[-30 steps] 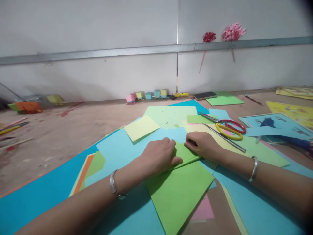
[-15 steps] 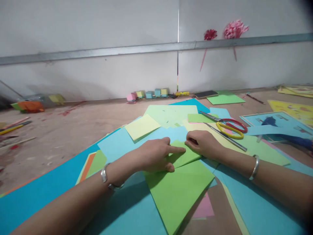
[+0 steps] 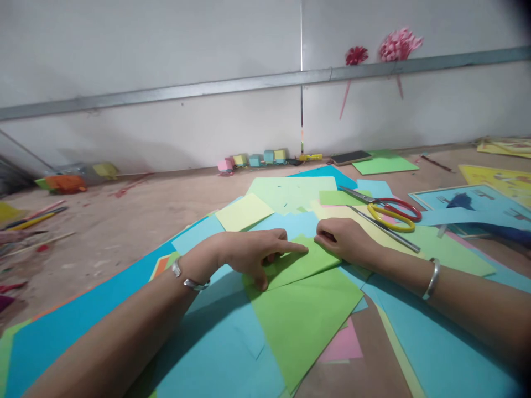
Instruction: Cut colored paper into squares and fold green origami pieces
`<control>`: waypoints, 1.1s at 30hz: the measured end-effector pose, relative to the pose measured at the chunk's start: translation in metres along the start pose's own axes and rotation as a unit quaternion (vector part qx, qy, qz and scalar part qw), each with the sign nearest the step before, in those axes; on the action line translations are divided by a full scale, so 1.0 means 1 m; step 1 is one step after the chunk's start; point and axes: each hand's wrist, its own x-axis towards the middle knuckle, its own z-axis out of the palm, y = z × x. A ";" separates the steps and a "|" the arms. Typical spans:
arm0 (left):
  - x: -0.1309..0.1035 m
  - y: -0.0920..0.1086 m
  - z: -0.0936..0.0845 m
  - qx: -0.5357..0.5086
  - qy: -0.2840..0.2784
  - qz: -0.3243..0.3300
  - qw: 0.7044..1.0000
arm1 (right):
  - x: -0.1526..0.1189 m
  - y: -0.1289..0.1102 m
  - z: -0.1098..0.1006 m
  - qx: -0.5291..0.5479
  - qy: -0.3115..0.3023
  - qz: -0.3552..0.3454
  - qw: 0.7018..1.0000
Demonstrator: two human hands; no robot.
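A sheet of green paper [image 3: 310, 320] lies in front of me with its far part folded over into a flap. My left hand [image 3: 262, 253] rests on the flap, index finger stretched out along it and thumb apart near the left end of the fold edge; it grips nothing. At the flap's far right, my right hand [image 3: 346, 239] is closed, its curled fingers at the paper's edge. What lies under those fingers is hidden. Scissors [image 3: 392, 214] with one red and one yellow handle lie just beyond my right hand, beside a slim metal tool [image 3: 385, 229].
Blue sheets [image 3: 431, 326] and a pale yellow piece [image 3: 244, 212] spread around the green one. Small paper blocks [image 3: 256, 160], a phone [image 3: 350, 158] and a light green sheet [image 3: 385, 161] sit by the wall. Pencils [image 3: 35, 218] lie at far left.
My left hand has slid left along the flap, its thumb moving toward the left end of the fold. My right hand has stayed at the paper's edge.
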 end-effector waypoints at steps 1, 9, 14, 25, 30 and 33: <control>-0.001 -0.001 -0.001 -0.005 0.000 0.006 1.000 | 0.000 0.000 0.000 -0.001 0.000 -0.001 1.000; 0.000 -0.006 -0.006 -0.077 -0.033 0.127 0.988 | 0.001 -0.002 -0.001 -0.008 -0.006 0.003 1.000; 0.008 0.003 0.003 -0.015 0.008 0.113 0.993 | 0.001 -0.003 -0.002 -0.015 -0.014 0.011 1.000; 0.008 0.012 0.012 0.017 0.036 0.162 0.986 | 0.001 -0.004 -0.003 -0.012 -0.021 0.015 1.000; 0.013 0.014 0.015 0.003 0.039 0.158 0.987 | 0.001 -0.002 -0.002 -0.004 -0.016 0.012 1.000; 0.017 0.018 0.017 0.019 0.051 0.145 0.988 | 0.001 -0.002 -0.001 0.004 -0.012 0.009 1.000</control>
